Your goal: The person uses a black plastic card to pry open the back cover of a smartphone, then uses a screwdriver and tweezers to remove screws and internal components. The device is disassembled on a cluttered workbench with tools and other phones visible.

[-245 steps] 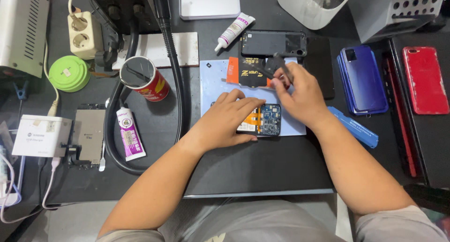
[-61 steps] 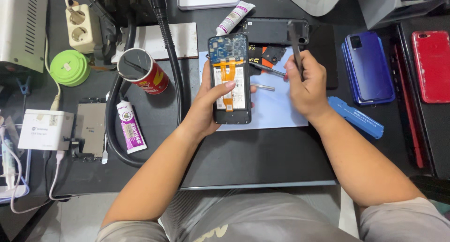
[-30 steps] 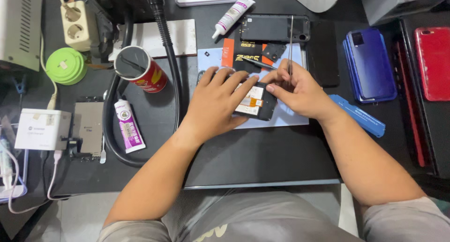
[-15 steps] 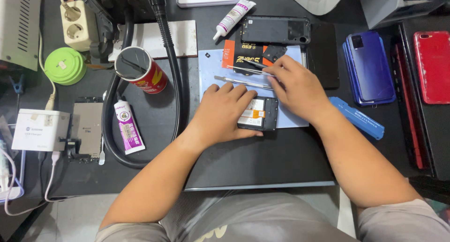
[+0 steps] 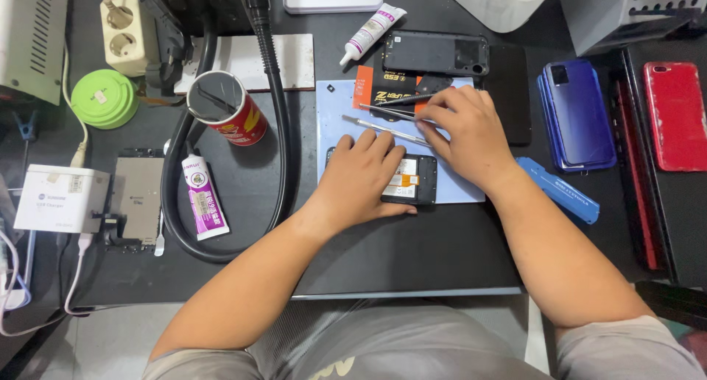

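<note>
Right hand (image 5: 471, 133) shifted up onto tweezers (image 5: 387, 129), fingers curled over them, left hand (image 5: 364, 177) flat, fingers spread on opened phone (image 5: 414, 183)

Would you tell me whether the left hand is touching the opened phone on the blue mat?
Touching: the head view shows the left hand lying flat on the opened phone, covering its left part.

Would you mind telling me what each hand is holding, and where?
The left hand presses flat on the opened phone, covering its left part. The right hand rests fingers on the tweezers; no clear grasp shows.
</note>
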